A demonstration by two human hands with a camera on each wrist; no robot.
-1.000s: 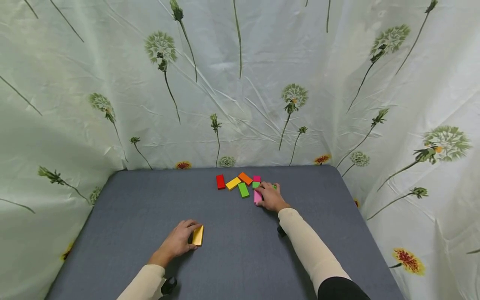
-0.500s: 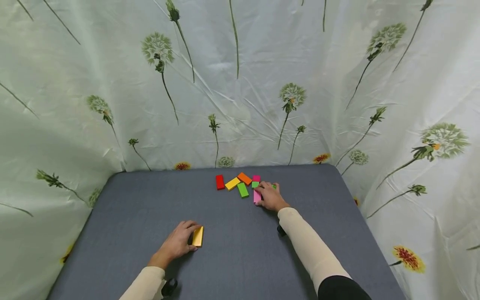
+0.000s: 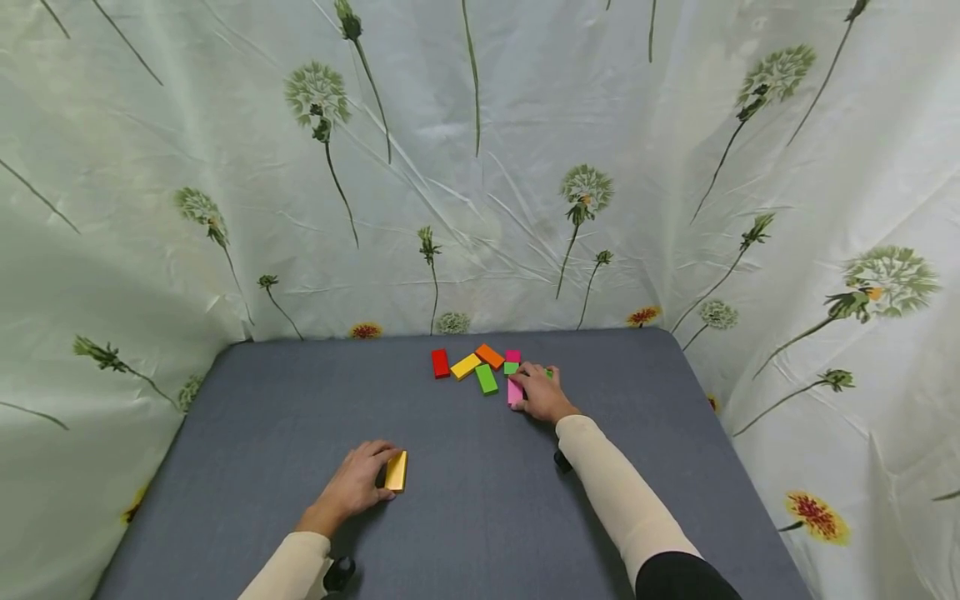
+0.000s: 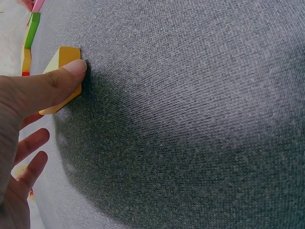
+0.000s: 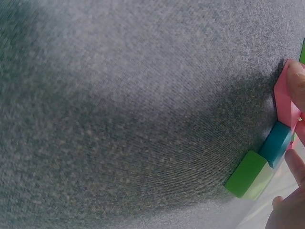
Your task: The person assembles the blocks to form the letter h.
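A pale, wrinkled fabric sheet [image 3: 502, 196] printed with dandelions and other flowers covered the far side and both flanks. Before it stood a table [image 3: 262, 417] with a grey woven-cloth surface. Two cream sleeves reached in from the near edge: the right sleeve [image 3: 622, 492] extended well across the table, the left sleeve [image 3: 288, 567] less so.

The left hand [image 3: 354, 479] was at the near left of centre, pinching a golden-yellow, smooth rectangular block [image 3: 396, 472] between thumb and index finger; two other fingers were apart from the block. Whether this block touched the cloth could not be determined. The right hand [image 3: 542, 392], far and right of centre, pinched a pink, smooth rectangular block [image 3: 514, 392], thumb at its near end.

In the far row, from left to right, lay a red rectangular block [image 3: 440, 364], a slanted yellow rectangular block [image 3: 466, 367] and a slanted orange rectangular block [image 3: 490, 357]. A bright green rectangular block [image 3: 487, 380] lay just nearer than the orange one. The right wrist view showed a teal block [image 5: 275, 143] between the pink block and another green block [image 5: 248, 174]. The smallest visible piece was a magenta patch [image 3: 513, 356] beyond the right hand, its full shape hidden.
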